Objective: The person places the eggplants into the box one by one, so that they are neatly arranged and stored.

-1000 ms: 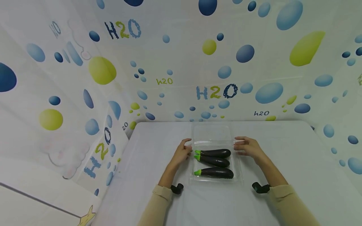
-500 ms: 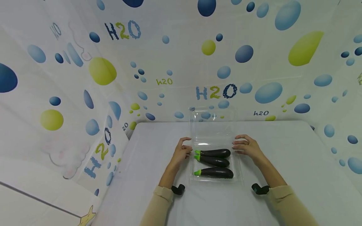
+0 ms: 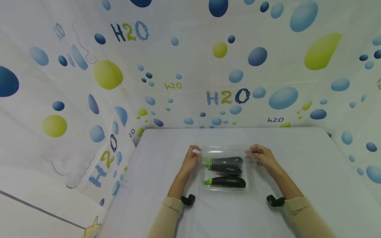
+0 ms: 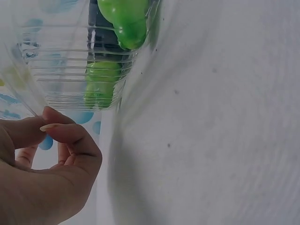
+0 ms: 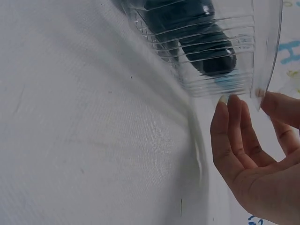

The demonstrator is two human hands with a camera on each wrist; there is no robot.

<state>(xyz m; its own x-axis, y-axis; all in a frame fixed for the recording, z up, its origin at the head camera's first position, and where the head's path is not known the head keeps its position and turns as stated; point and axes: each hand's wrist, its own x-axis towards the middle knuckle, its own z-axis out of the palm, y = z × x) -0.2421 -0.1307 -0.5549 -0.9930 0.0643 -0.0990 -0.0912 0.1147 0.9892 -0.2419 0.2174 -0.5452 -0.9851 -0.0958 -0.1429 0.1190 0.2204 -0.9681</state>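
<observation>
Three glossy black eggplants (image 3: 225,181) with bright green stem ends lie crosswise in a clear plastic clamshell box (image 3: 205,189) on the table. Its hinged lid (image 3: 223,149) now hangs over the rear two; the front one shows plainly. My left hand (image 3: 191,160) is at the box's left side, thumb and forefinger pinching the clear edge; green stems (image 4: 101,84) show behind the ribbed wall. On the right, my right hand (image 3: 262,156) has its thumb against the lid's edge and its fingers curved under, near the ribbed wall (image 5: 206,56). Whether its fingertips touch the wall is unclear.
A white cloth (image 3: 148,185) covers the table, with its back edge along a patterned sheet (image 3: 190,66) printed with drops and H2O. Another sheet hangs at the left. Small black wrist cameras (image 3: 188,199) sit near both sleeves.
The lid has swung from lying back behind the box, through upright, to over the rear eggplants. Both hands have shifted only slightly at the sides; the box stays put.
</observation>
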